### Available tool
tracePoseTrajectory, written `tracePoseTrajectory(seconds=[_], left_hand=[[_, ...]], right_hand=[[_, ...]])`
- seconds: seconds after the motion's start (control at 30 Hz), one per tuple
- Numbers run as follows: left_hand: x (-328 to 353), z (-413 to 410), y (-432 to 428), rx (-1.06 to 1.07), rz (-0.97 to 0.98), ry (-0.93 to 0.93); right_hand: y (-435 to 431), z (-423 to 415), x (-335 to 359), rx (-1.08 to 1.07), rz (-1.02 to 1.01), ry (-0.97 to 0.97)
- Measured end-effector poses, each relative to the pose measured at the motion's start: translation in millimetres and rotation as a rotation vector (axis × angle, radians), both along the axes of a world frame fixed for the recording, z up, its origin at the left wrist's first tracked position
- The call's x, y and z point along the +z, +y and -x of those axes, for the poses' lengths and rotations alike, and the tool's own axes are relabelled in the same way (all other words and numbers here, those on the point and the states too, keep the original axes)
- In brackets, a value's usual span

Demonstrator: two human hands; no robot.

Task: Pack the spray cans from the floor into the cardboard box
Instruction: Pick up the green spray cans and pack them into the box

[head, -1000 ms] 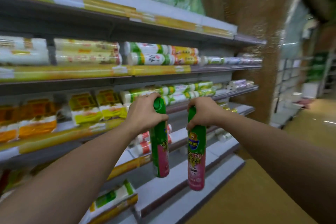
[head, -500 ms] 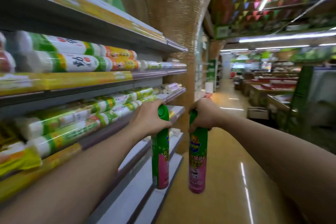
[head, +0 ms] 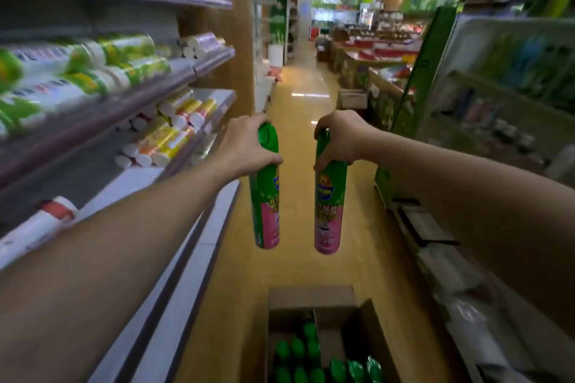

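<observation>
My left hand (head: 245,146) grips the green cap end of a green and pink spray can (head: 265,208), which hangs upright. Beside it, my right hand (head: 340,137) holds a second, matching spray can (head: 329,211) the same way. Both cans hang in the air above the yellow aisle floor, a short gap between them. Below them, at the bottom of the view, an open cardboard box (head: 311,298) stands on the floor. Several green-capped cans (head: 306,351) stand upright inside it.
Shop shelves (head: 174,81) with rolled goods run along the left. Another shelf unit (head: 497,96) lines the right. The aisle floor (head: 298,121) leads ahead toward display stands and a small box (head: 351,98) on the floor.
My view has swung right from the left shelves to face down the aisle, and the open box with cans has come into sight. Both hands still hold their cans.
</observation>
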State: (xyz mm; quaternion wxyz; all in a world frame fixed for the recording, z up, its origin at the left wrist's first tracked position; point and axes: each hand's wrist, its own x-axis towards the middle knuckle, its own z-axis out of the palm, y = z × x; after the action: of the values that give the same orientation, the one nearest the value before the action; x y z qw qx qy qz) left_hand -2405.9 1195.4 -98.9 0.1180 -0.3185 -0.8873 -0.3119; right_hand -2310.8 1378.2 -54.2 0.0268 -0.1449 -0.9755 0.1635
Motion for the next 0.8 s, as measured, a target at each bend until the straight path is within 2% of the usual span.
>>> tracePoseTrajectory(seconds=[0.23, 0.43, 0.53, 0.8], left_hand=[[-64.5, 32.2, 57.2, -0.029, 0.116, -0.118], [-142.9, 65.1, 97.2, -0.073, 0.308, -0.246], [-197.9, 89.9, 112.1, -0.091, 0.383, -0.354], [-389.9, 147.3, 130.2, -0.245, 0.591, -0.598]], right_hand=[[44.3, 39.4, -79.6, 0.053, -0.021, -0.105], [75.1, 72.1, -165.1, 0.034, 0.083, -0.193], [85.7, 96.3, -218.8, -0.002, 0.156, -0.253], [95.7, 147.3, -407.1, -0.123, 0.187, -0.418]])
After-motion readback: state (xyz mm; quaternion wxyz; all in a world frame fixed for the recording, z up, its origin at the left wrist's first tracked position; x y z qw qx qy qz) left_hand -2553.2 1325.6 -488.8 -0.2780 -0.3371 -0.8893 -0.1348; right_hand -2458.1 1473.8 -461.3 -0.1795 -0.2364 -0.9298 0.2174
